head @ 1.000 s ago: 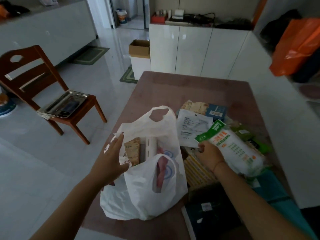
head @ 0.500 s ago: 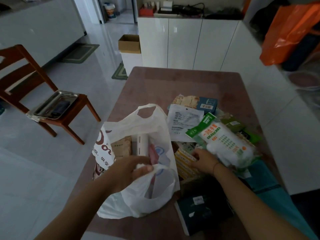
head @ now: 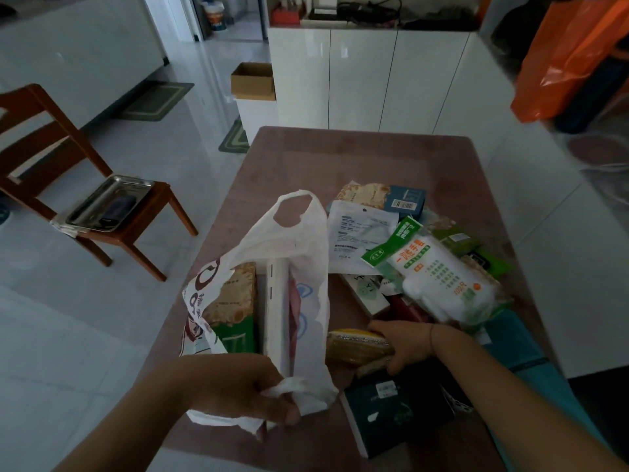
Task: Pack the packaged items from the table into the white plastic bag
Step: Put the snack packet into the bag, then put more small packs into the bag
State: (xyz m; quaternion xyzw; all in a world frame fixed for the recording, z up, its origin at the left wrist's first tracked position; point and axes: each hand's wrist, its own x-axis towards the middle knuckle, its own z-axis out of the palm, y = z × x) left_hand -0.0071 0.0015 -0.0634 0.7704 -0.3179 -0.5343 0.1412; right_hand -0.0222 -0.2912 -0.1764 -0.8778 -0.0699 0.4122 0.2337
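The white plastic bag (head: 289, 253) stands open on the brown table (head: 357, 158). Inside it I see a tan and green packet (head: 235, 301) and a white roll (head: 277, 308). My left hand (head: 238, 390) pinches the bag's near handle and holds the mouth open. My right hand (head: 405, 345) grips a yellow striped packet (head: 357, 345) just right of the bag, lifted off the pile. More packages lie to the right: a white and green pack of gloves (head: 439, 284), a flat white pouch (head: 357, 236), a blue box (head: 405, 199) and a dark box (head: 394, 410).
A wooden chair (head: 78, 185) with a metal tray (head: 109, 204) stands left of the table. White cabinets (head: 374, 73) and a cardboard box (head: 253, 80) are beyond the far edge. An orange bag (head: 565, 59) hangs at the upper right. A teal cloth (head: 520, 349) lies under my right forearm.
My left hand moved from the bag's side to its near handle and pulled the mouth open. My right hand left the glove pack, took the yellow striped packet and carried it toward the bag.
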